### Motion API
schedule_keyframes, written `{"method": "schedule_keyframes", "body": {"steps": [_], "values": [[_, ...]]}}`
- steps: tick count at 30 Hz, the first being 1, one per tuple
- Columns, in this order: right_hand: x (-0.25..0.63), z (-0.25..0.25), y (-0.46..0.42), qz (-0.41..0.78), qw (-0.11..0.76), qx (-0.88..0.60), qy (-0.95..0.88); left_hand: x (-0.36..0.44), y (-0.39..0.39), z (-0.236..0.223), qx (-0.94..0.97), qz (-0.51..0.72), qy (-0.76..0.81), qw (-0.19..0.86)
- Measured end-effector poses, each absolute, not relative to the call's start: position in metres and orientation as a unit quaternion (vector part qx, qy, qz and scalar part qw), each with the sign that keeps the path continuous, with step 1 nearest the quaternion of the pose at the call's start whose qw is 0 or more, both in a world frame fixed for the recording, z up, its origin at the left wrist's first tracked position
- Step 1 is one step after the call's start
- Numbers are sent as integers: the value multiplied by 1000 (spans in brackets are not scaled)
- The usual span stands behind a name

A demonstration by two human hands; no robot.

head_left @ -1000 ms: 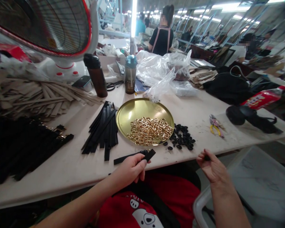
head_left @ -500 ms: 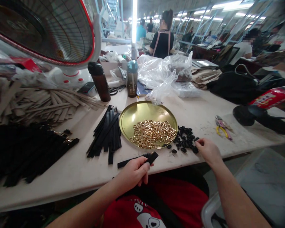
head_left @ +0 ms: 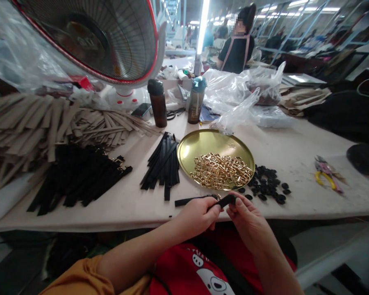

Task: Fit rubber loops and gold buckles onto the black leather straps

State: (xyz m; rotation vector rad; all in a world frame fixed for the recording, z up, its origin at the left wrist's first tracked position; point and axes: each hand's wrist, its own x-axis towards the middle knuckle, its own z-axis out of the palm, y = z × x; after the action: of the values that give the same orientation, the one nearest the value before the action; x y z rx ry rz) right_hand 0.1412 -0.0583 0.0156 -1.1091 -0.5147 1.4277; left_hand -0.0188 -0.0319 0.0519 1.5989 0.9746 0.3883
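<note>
My left hand (head_left: 198, 215) is closed on a black strap (head_left: 226, 201) with a gold metal piece near my fingers. At the strap's other end, the fingertips of my right hand (head_left: 247, 215) pinch it; whether they also hold a small black round piece is hidden. Another black strap (head_left: 187, 202) lies flat just behind my left hand. Beyond both hands sits a round gold tray (head_left: 203, 145) with a heap of gold buckles (head_left: 223, 170). Small black round pieces (head_left: 266, 182) are scattered to the tray's right. Loose black straps (head_left: 161, 166) are piled on its left.
Buckled black straps (head_left: 80, 176) and beige strips (head_left: 27, 123) cover the left side. A fan (head_left: 95, 41), two bottles (head_left: 158, 104) and clear plastic bags (head_left: 233, 94) stand or lie behind. Pliers (head_left: 326, 174) rest at right. A person (head_left: 238, 51) is farther back.
My right hand has moved left from the black round pieces to the strap in my left hand. The camera view has turned left.
</note>
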Motion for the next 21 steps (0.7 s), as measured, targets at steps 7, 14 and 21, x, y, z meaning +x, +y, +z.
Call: {"method": "schedule_keyframes", "body": {"steps": [7, 14, 21], "values": [[135, 11, -67, 567, 544, -541, -299, -29, -38, 49, 719, 143, 431, 526], [133, 3, -71, 585, 534, -532, -300, -27, -30, 51, 749, 98, 414, 508], [134, -4, -70, 572, 542, -531, -312, -18, -30, 52, 749, 117, 421, 498]]}}
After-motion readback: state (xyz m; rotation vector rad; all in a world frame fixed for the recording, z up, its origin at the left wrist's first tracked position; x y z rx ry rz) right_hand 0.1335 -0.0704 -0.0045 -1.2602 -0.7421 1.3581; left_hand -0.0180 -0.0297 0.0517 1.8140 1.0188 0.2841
